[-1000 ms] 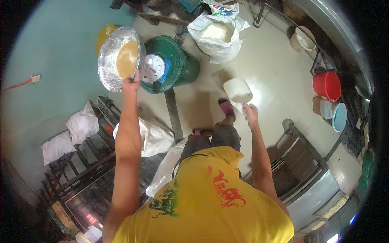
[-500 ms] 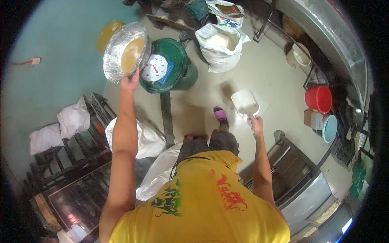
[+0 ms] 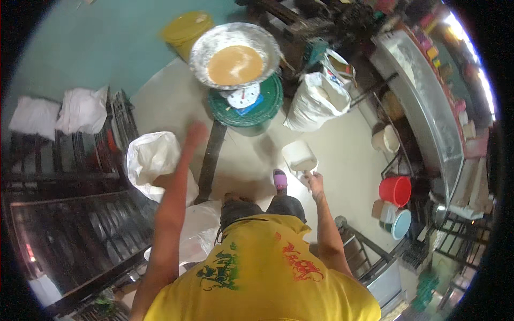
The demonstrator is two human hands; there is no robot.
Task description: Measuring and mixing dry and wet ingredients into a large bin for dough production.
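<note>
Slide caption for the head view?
Right hand holding a white scoop, left hand free, metal basin on a dial scale.

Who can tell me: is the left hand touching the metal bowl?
No, floor shows between the left hand and the metal bowl.

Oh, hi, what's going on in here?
A person in a yellow shirt holds a white scoop by its handle in the right hand. The left hand, blurred, looks empty and is apart from the metal basin. That basin, with tan contents inside, appears to rest on a dial scale atop a green bin. An open white sack stands nearby.
</note>
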